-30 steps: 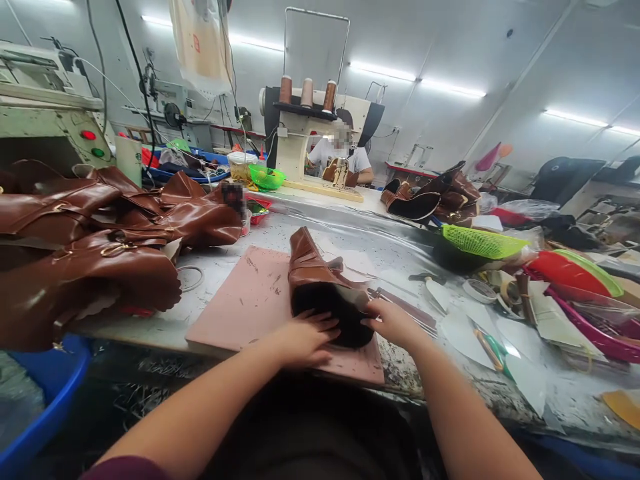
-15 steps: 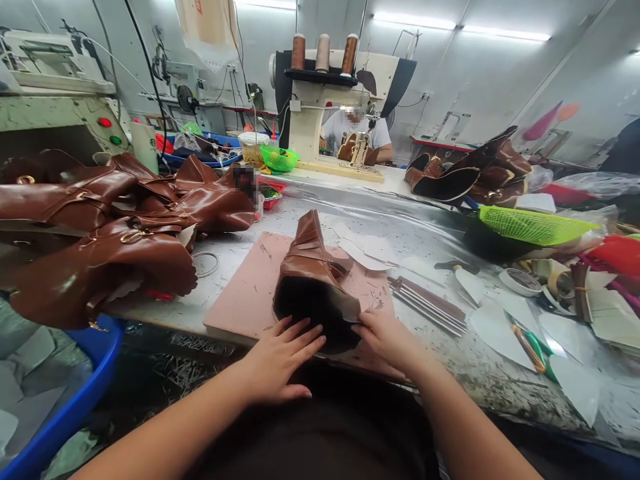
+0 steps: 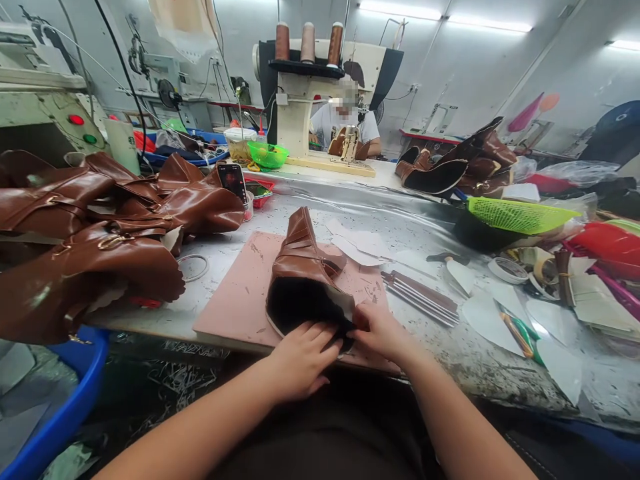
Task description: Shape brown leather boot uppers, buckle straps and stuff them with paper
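A brown leather boot upper [image 3: 299,257] with a black lining lies on a pink board [image 3: 227,303], its wide opening facing me. My right hand [image 3: 383,333] pinches the right edge of that opening between thumb and fingers. My left hand [image 3: 305,357] rests at the lower rim with its fingers stretched out over the black lining; the fingertips are partly lost against the dark fabric.
Brown boot uppers [image 3: 105,247] pile up at left beside a phone [image 3: 233,183]. A sewing machine [image 3: 295,113] stands behind, with a person seated beyond. Rightward lie metal-edged strips [image 3: 423,297], white pieces [image 3: 490,323], green-handled scissors [image 3: 525,340] and a green basket [image 3: 520,215]. A blue tub [image 3: 75,400] sits lower left.
My left hand has slid right along the boot's opening, closer to my right hand. My right hand still pinches the edge. The whole view has shifted slightly.
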`<state>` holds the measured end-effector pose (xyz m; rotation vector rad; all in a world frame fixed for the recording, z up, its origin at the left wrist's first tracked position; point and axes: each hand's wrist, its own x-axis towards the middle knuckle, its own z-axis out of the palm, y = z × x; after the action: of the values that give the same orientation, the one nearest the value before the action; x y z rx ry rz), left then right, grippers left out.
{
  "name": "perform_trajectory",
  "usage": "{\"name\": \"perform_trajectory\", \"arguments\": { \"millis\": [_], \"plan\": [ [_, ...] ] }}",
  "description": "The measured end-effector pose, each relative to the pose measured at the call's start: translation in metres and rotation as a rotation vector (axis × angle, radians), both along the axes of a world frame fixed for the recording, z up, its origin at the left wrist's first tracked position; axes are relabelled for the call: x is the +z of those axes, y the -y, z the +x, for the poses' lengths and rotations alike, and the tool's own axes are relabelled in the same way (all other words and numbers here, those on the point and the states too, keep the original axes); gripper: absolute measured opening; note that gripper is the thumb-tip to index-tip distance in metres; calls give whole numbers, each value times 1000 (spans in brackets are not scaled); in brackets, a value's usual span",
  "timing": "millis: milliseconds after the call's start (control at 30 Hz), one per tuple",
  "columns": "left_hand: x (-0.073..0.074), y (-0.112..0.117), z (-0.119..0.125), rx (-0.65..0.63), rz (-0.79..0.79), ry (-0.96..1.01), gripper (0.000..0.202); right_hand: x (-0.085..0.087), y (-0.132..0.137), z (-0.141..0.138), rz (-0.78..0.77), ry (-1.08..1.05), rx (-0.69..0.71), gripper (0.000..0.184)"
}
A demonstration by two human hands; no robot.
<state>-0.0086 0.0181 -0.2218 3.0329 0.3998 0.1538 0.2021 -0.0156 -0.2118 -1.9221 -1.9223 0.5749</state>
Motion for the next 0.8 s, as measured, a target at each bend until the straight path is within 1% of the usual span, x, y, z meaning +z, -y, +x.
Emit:
{"name": "perform_trajectory", "arguments": {
  "millis": [67,133,167,233,267,300,333,367,400,433,500,533,567,633,667,733,767,800],
  "plan": [
    [-2,-2,7,-21,7,15,49,6,4,4,40,-3,-43,12],
    [-4,-4,15,10,-8,28,46,17,8,-3,92,-13,-62,12],
    [-6,-5,19,29,-12,33,48,24,8,-11,125,-23,-39,12],
    [-9,-6,27,43,-5,43,48,37,3,-38,184,-34,104,13],
    [-11,-6,30,31,2,44,44,42,-4,-53,221,-26,245,17],
    [-11,-6,31,10,10,42,38,46,-13,-67,223,8,379,20],
    [-11,-6,30,-14,15,39,33,49,-23,-77,215,15,410,19],
    [-9,-7,26,-40,20,36,31,51,-35,-82,214,18,404,16],
    [-6,-9,19,-65,27,32,30,52,-45,-81,216,21,367,17],
    [-3,-11,10,-89,38,27,30,52,-54,-74,230,19,302,22],
    [7,-15,-14,-155,59,53,29,49,-63,-47,274,-2,142,34],
    [13,-16,-26,-183,63,86,29,46,-63,-32,287,-19,67,36],
    [19,-17,-37,-216,47,178,29,41,-60,-18,286,-38,11,35],
    [30,-15,-51,-155,-48,340,29,30,-47,1,274,-65,-72,32],
    [33,-13,-53,-126,-105,394,28,23,-40,4,270,-77,-103,31],
    [36,-7,-49,-112,-171,403,26,12,-27,4,272,-101,-153,32],
    [35,-4,-45,-136,-154,378,24,7,-23,2,276,-115,-173,35],
    [32,0,-40,-163,-93,349,22,4,-19,0,280,-127,-188,39]
  ]
}}
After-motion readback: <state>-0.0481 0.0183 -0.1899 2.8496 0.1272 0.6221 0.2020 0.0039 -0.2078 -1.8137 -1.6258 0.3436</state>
